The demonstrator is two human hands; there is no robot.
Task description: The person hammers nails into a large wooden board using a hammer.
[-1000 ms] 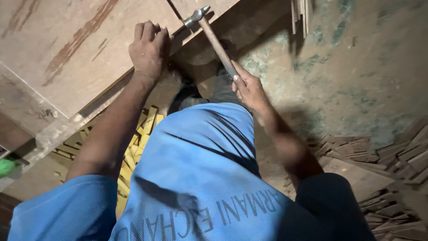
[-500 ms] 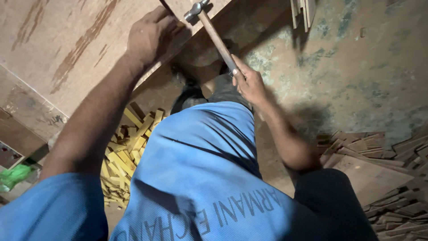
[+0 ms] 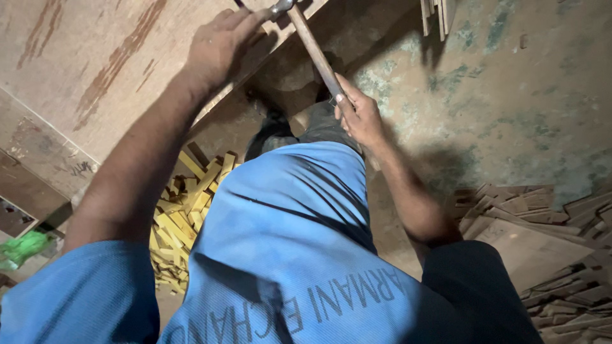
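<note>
My right hand point(image 3: 360, 114) grips the wooden handle of a hammer point(image 3: 312, 48). Its metal head point(image 3: 279, 7) rests on the edge of a large brown plywood board point(image 3: 95, 70) at the top of the view. My left hand point(image 3: 220, 44) lies on that board's edge just left of the hammer head, fingers stretched toward it. Whether a nail sits between the fingers is hidden. My blue shirt fills the lower middle of the view.
A heap of yellow wood strips point(image 3: 182, 210) lies under the board at left. Brown wooden offcuts point(image 3: 542, 236) are piled at the lower right. A stained concrete floor point(image 3: 497, 114) spreads to the right. A green object point(image 3: 22, 247) sits at the far left.
My left hand has slid up along the board's edge and its fingers have uncurled toward the hammer head. The hammer and my right hand have shifted slightly upward.
</note>
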